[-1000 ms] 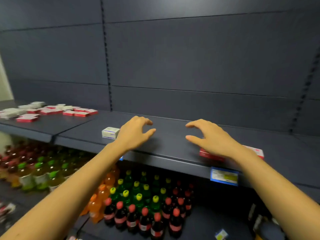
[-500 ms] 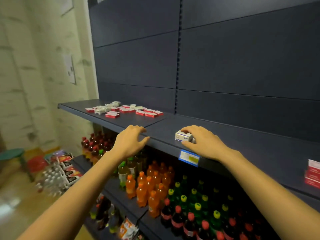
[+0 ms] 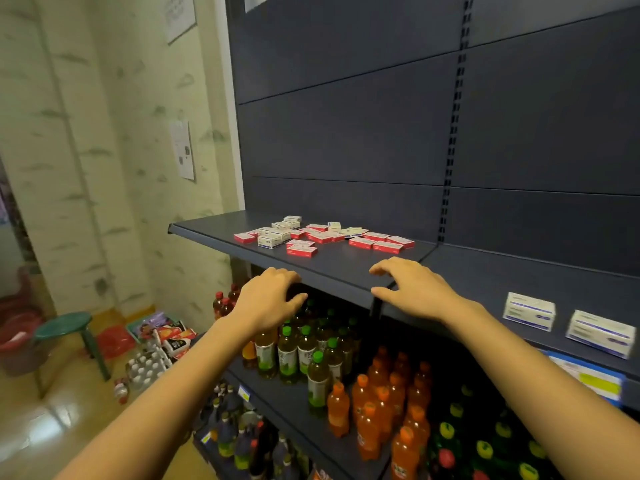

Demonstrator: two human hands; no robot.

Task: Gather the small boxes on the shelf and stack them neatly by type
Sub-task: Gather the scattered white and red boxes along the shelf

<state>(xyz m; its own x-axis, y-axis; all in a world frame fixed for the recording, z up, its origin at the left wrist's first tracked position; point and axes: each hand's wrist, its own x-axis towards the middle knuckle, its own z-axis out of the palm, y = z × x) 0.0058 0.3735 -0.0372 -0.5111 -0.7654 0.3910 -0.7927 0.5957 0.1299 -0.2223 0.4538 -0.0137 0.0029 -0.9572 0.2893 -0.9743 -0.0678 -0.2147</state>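
Several small boxes lie scattered on the dark shelf: flat red-and-white boxes and thicker white boxes with blue print. Two more white-and-blue boxes stand at the shelf's right front, one left of the other. My left hand hovers at the shelf's front edge with fingers loosely curled, holding nothing. My right hand is over the front edge where two shelf sections meet, fingers spread and empty. Both hands are short of the scattered pile.
Below the shelf stand rows of green-capped bottles and orange bottles. A blue price tag hangs on the shelf edge at right. On the floor at left are a green stool, a red bin and loose packages.
The view has swung left. My right hand has let go of the white-and-blue box it touched and moved left to the shelf joint. My left hand stays at the front edge.
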